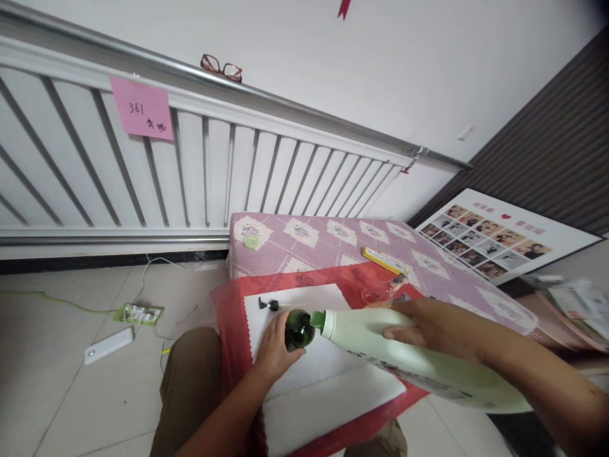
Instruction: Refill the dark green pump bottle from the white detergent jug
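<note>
My left hand [278,349] is wrapped round a dark green bottle [299,328] that has no pump on it. Tipped on its side, a large pale green refill bottle [447,371] is held by my right hand [425,324]. Its green spout [317,320] is right at the mouth of the dark bottle; I cannot tell whether they touch or whether liquid runs. Just behind my left hand, a black pump head [268,304] lies on the white cloth [328,397].
Red sheeting [228,330] lies under the cloth on a purple patterned table cover [328,257]. On the cover are a pale green cap [250,241] and a yellow box [383,260]. A white radiator [266,168] stands behind; a power strip [137,313] lies on the floor at left.
</note>
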Demonstrator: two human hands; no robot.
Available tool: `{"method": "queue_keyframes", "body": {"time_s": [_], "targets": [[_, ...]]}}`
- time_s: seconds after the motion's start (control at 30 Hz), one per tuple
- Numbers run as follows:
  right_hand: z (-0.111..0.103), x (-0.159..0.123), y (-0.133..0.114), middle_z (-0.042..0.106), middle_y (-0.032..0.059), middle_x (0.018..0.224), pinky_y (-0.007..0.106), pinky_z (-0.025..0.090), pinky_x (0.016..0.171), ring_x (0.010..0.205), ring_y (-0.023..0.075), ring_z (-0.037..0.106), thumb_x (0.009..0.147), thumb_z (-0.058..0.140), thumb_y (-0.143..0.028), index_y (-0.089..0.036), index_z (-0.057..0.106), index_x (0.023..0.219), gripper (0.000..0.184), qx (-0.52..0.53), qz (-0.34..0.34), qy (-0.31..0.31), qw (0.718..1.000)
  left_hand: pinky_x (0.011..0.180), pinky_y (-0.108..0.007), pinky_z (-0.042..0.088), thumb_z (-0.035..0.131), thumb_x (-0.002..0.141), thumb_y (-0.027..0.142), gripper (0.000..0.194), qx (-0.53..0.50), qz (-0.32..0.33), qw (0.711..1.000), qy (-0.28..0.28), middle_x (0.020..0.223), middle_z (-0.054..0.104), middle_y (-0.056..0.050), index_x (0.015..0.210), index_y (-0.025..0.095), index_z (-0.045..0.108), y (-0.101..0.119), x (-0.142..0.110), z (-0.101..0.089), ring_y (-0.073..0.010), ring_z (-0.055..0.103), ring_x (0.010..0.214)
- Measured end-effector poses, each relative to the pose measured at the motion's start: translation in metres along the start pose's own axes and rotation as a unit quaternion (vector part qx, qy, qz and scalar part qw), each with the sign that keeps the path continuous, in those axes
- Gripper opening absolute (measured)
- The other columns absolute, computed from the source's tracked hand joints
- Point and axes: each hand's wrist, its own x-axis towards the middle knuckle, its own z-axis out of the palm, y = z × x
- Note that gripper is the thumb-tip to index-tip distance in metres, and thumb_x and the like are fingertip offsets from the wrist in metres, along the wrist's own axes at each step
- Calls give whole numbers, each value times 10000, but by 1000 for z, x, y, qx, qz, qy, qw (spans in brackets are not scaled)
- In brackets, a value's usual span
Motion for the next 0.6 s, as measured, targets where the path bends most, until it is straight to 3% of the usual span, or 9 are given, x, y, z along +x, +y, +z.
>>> {"method": "queue_keyframes", "body": {"time_s": [0.6], "targets": [[0, 1, -2, 698, 129, 1027, 396, 480, 758, 922, 319, 652, 829, 422, -631, -215, 637, 988, 495, -5, -1, -11, 1000, 1113, -499, 323, 756, 605, 201, 954, -2, 3, 1000, 1, 1423, 427, -111, 1422, 244, 265, -3, 0, 2, -304, 398, 1319]]}}
